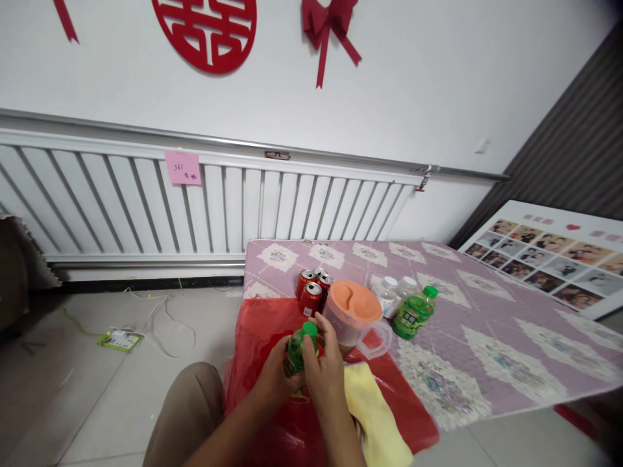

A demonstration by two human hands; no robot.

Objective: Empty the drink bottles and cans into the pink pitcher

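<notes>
- Background: white wall (418, 84) with round red ornament (233, 35) and red bow (327, 26); below, white radiator (287, 207) with pink note (183, 168) attached.
- Work surface: table with purple patterned tablecloth (452, 337); red sheet (257, 318) over the near left part.
- Green bottle (294, 353): between both hands, above the red sheet, cap end up.
- Left hand (277, 373): wrapped around the body of the green bottle, fingers closed.
- Right hand (325, 357): clasped about the upper end of the same bottle, thumb at the green cap (309, 328).
- Just beyond the right hand: pitcher (339, 324) with orange lid (355, 299), handle toward the right.
- Left of the pitcher and just beside: red cans (310, 299), upright, in a close group.
- Right of the pitcher: two white-capped bottles, close together; next to these, second green bottle (413, 316), upright.
- Near side, right of the right forearm: yellow cloth (374, 412), partly on the red sheet.
- Far right: photo board (548, 263), tilted.
- Floor, left: power strip (120, 339) with loose cables.
</notes>
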